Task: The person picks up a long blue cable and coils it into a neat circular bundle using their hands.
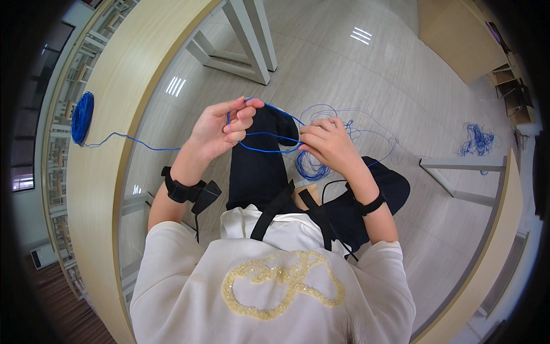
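Observation:
Blue cord (269,133) runs in loops between my two hands, above my dark trousers. My left hand (224,123) is closed on it, with thumb and forefinger pinching one strand and the other fingers curled round the loops. A short way to the right, my right hand (329,140) has its fingers closed on the same loops. Below and beside the right hand hangs a coiled bundle of blue cord (311,167), partly hidden by that hand. A larger blue coil (83,118) lies on the table at the left, and one strand trails from it toward my left forearm.
A light wooden table (109,189) curves along my left side, with grey metal legs (243,43) at its far end. Another wooden top (504,229) stands at the right. A tangle of blue cord (477,140) lies on the tiled floor (321,63), and thin strands stretch toward it.

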Demonstrator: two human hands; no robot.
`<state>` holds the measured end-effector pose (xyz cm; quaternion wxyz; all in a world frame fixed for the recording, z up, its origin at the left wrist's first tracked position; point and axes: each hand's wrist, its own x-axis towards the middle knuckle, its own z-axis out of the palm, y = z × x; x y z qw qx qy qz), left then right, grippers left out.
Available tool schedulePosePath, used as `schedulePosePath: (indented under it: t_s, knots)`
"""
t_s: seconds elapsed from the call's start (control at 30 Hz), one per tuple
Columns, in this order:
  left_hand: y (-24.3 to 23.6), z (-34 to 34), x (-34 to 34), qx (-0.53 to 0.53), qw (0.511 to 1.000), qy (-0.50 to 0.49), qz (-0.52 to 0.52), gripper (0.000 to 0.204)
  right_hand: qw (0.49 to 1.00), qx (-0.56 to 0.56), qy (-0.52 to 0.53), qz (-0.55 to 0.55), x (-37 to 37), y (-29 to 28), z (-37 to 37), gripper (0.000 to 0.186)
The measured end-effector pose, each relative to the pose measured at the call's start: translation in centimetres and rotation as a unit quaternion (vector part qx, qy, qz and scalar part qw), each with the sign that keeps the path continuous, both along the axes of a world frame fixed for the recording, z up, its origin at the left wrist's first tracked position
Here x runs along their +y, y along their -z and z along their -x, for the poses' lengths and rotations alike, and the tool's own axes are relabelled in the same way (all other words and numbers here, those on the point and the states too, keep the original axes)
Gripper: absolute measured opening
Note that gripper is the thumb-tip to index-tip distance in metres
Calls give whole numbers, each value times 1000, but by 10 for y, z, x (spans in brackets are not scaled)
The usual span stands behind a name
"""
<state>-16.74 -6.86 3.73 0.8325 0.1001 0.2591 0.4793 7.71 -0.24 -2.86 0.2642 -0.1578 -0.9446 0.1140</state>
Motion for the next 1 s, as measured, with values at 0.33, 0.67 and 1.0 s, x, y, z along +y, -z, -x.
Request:
schedulePosePath:
  t_s: [0.33,0.67,1.0]
  knots:
    - [-18,-2,-6,20,985,-126,-113,30,995,72,2,-74,5,-13,1,20]
    - [-32,-11,-5,70,983,-93,-144,31,987,133,9,91,0,-15,1,19]
    - [-28,-32,-5,161,969,-48,-183,30,958,40,189,212,0,-16,29,32]
